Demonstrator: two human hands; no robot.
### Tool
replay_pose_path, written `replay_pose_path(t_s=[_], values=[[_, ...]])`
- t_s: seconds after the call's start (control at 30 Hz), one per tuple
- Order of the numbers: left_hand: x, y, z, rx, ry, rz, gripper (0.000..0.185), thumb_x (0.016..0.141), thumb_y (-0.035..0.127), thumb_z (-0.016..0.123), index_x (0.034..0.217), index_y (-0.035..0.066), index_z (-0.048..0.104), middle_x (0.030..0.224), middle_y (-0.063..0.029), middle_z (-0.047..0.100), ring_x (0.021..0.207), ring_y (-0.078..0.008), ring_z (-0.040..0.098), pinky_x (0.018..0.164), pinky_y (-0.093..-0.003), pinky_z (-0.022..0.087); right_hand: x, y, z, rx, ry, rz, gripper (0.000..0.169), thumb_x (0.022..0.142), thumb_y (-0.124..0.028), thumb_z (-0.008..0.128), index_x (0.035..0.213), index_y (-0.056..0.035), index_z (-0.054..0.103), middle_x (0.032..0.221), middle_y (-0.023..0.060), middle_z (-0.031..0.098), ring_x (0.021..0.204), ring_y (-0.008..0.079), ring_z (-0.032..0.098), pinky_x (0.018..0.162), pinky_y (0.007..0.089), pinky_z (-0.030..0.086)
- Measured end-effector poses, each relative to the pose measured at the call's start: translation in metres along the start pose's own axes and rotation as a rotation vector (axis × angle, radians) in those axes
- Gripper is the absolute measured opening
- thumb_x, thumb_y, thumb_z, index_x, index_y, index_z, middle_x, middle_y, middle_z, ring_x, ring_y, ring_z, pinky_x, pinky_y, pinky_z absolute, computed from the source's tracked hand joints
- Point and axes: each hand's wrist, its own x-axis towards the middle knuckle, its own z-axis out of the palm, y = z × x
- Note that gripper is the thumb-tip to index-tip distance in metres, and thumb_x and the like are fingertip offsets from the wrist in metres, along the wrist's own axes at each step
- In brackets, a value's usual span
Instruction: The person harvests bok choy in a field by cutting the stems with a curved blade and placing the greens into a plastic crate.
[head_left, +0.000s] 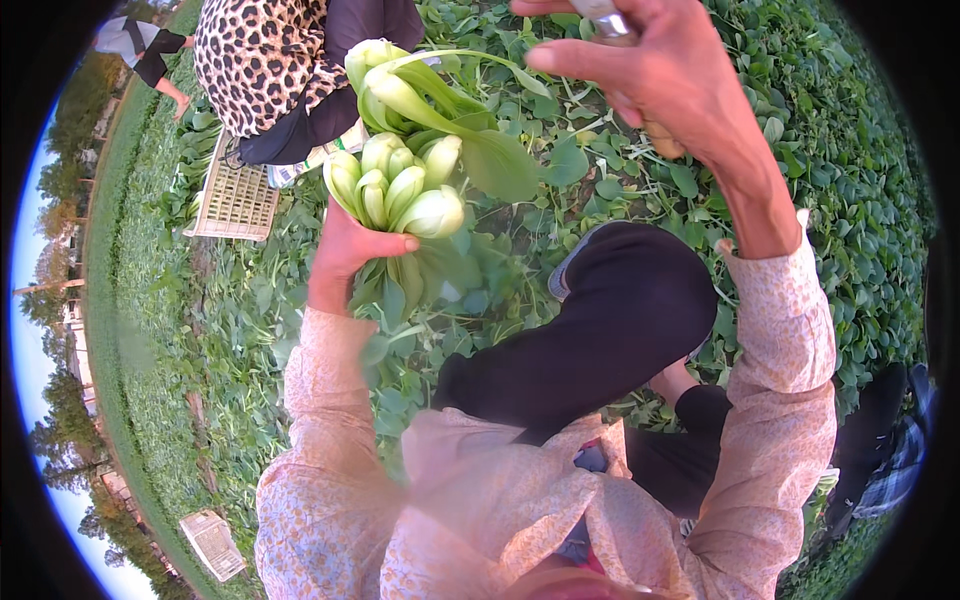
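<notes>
My left hand (349, 244) is closed around a bunch of pale-stemmed bok choy (397, 180), stem ends up and leaves hanging below the fist. Against its far side lies another bok choy head (390, 82), with one long stalk and leaf bending off to the right; whether my hand holds it too, I cannot tell. At the top, my right hand (637, 67) is raised, thumb stretched out to the left, holding a tool with a shiny metal part (611, 24). Most of that tool is hidden by the hand or cut off by the picture's edge.
A person in a leopard-print top (262, 60) crouches close ahead on the left, beside a plastic crate (236, 191). Another crate (214, 544) lies at lower left. A second person (142, 49) is farther off. Leafy plants (810, 150) cover the ground; my bent knee (667, 285) rises between my arms.
</notes>
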Motion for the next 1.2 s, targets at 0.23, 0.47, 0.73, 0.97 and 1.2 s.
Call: replay_pose_path(t_s=[0.23,0.47,0.73,0.97,1.2], values=[[-0.03,0.007,0.01,-0.079,-0.06,-0.029,0.105,0.05,0.0,0.092,0.142,0.002,0.042,0.13,-0.0078,0.057,0.118,-0.0204,0.057,0.101,-0.0373,0.047,-0.003,-0.021,0.057,-0.352,-0.129,-0.362,0.012,0.079,-0.007,0.062,0.083,0.004,0.064,0.067,0.0221,0.061,0.056,0.0272,0.058,0.054,0.0397,0.046],[-0.036,-0.006,0.007,0.043,-0.035,-0.048,0.105,0.055,-0.004,0.086,0.147,-0.002,0.037,0.129,-0.0089,0.061,0.115,-0.0172,0.058,0.103,-0.0351,0.046,-0.022,-0.032,0.042,-0.651,0.174,-0.372,0.017,0.078,-0.01,0.071,0.082,0.0025,0.061,0.065,0.0201,0.057,0.054,0.0322,0.053,0.054,0.0418,0.044],[-0.028,-0.042,-0.012,-0.288,-0.325,-0.269,0.108,0.042,0.005,0.091,0.14,0.002,0.044,0.127,-0.008,0.06,0.115,-0.0214,0.059,0.1,-0.037,0.048,-0.019,0.014,0.035,-0.041,-0.261,-0.057,0.074,0.068,-0.032,0.088,0.129,-0.0026,0.06,0.115,0.0059,0.072,0.048,0.0025,0.043,0.044,0.0176,0.036],[-0.004,-0.05,0.027,-0.542,-0.605,-0.4,0.102,0.048,0.014,0.093,0.137,0.002,0.045,0.119,-0.0152,0.062,0.094,-0.0246,0.066,0.083,-0.0405,0.055,-0.022,0.023,0.033,0.056,-0.328,0.228,0.069,0.058,-0.03,0.091,0.115,-0.002,0.062,0.068,-0.0018,0.056,0.044,0.0047,0.044,0.034,0.0208,0.03],[0.02,-0.067,0.057,-0.851,-0.642,-0.296,0.107,0.056,0.023,0.093,0.144,0.001,0.037,0.129,-0.0171,0.056,0.091,-0.0212,0.062,0.082,-0.0375,0.051,-0.035,0.056,0.003,0.197,0.165,0.273,0.041,0.07,-0.026,0.086,0.095,0.0001,0.067,0.062,0.0025,0.062,0.04,0.0061,0.047,0.038,0.0215,0.037]])
